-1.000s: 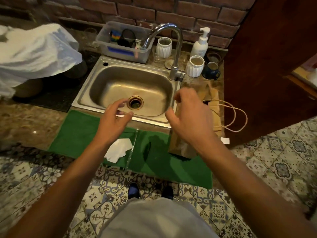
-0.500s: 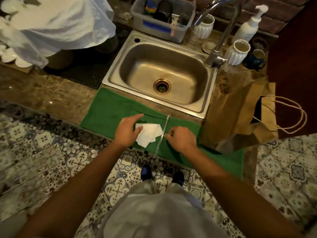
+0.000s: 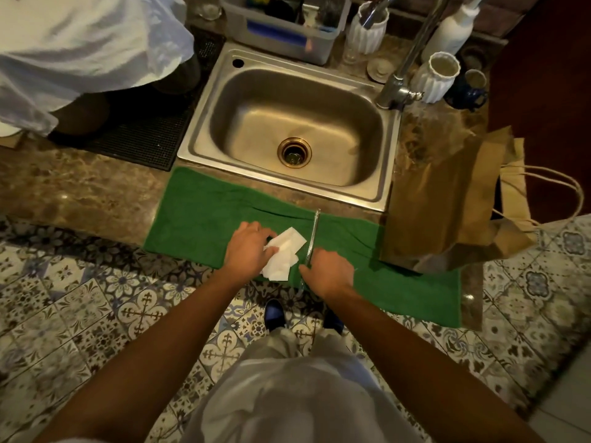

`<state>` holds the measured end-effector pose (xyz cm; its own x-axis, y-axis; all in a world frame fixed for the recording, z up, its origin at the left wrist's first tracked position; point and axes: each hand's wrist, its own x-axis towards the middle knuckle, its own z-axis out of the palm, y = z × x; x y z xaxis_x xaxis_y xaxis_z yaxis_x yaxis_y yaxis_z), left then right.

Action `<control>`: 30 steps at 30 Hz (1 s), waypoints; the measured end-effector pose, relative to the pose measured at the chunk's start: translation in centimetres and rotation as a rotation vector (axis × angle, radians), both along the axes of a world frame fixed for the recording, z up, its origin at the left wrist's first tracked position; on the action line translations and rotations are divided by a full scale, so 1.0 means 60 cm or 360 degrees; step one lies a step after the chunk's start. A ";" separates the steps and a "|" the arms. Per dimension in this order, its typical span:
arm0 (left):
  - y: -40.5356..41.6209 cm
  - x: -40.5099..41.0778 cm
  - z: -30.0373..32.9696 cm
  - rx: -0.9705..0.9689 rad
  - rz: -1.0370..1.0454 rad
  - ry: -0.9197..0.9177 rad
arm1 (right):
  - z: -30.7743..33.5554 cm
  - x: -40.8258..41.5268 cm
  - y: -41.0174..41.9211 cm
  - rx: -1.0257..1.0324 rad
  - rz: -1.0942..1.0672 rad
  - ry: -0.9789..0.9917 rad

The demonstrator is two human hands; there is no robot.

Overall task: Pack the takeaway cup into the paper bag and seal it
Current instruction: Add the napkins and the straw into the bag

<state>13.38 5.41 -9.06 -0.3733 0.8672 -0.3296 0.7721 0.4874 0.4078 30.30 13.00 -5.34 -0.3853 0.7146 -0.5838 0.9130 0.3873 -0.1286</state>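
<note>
head view, left hand (image 3: 248, 249): fingers curled down onto the white napkin (image 3: 283, 254), pinching its near edge against the green towel (image 3: 198, 215).
head view, right hand (image 3: 329, 271): fingers closed around the near end of the wrapped straw (image 3: 312, 236), which lies pointing toward the sink (image 3: 380, 191).
head view, paper bag (image 3: 438, 203): stands on the towel's right end, just beside the sink's corner, with its mouth open toward the right and its twine handles (image 3: 556, 193) hanging over the counter edge.
head view, takeaway cup: not visible; i cannot tell whether it is already inside the bag.
head view, backdrop: faucet (image 3: 396, 87), white ribbed cups and a soap bottle sit behind the sink.
step in hand: judged to be gathering the napkin and straw to go into the bag.
doing it well: lift the napkin by its folded stack so the sheets stay together; take the straw near its middle so it does not swing; carry both across to the bag's mouth and drop them down one side wall, without pushing the bag, which looks light and likely to tip.
risk: the handles dangle off the edge, so a nudge could pull the bag over.
versus half a second ago: the left hand's grip on the napkin has tightened, with the sheets now bunched; the right hand has closed on the straw end; the bag has not moved.
</note>
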 end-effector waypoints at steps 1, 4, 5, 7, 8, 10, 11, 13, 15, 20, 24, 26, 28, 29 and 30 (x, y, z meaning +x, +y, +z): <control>-0.002 -0.003 0.000 0.0014 0.0019 -0.0012 | -0.001 -0.001 -0.001 -0.0009 -0.0026 0.0002; -0.009 -0.015 0.006 0.0112 0.0113 -0.0128 | -0.005 -0.004 -0.001 -0.0110 -0.0180 0.0040; -0.012 -0.019 0.010 0.0136 0.0137 -0.0178 | -0.006 -0.004 0.000 -0.0148 -0.0244 0.0057; -0.015 -0.027 0.022 0.0162 0.0215 -0.0307 | -0.007 -0.004 0.005 -0.0187 -0.0322 0.0069; -0.017 -0.029 0.029 0.0180 0.0264 -0.0371 | -0.007 -0.003 0.007 -0.0199 -0.0351 0.0073; -0.018 -0.031 0.049 0.0244 0.0363 -0.0488 | 0.000 -0.001 0.011 -0.0223 -0.0434 0.0132; -0.017 -0.030 0.060 0.0289 0.0410 -0.0543 | 0.005 0.001 0.014 -0.0231 -0.0491 0.0198; -0.013 -0.027 0.087 0.0389 0.0480 -0.0640 | 0.026 0.009 0.023 -0.0257 -0.0615 0.0477; -0.005 -0.020 0.119 0.0460 0.0494 -0.0723 | 0.062 0.020 0.033 -0.0338 -0.0736 0.0829; 0.032 0.011 0.212 0.0640 0.0308 -0.0869 | 0.204 0.069 0.056 -0.0318 -0.0777 0.1533; 0.069 0.057 0.296 0.0824 0.0095 -0.0916 | 0.281 0.128 0.077 0.0041 -0.0542 0.1755; 0.084 0.083 0.335 0.0901 -0.0039 -0.0919 | 0.308 0.158 0.095 0.0260 -0.0442 0.1763; 0.099 0.110 0.370 0.0945 -0.0197 -0.0860 | 0.332 0.186 0.115 0.0508 -0.0318 0.1701; 0.108 0.126 0.385 0.0956 -0.0263 -0.0825 | 0.342 0.198 0.124 0.0596 -0.0271 0.1641; 0.119 0.142 0.399 0.0968 -0.0314 -0.0787 | 0.351 0.212 0.133 0.0653 -0.0235 0.1585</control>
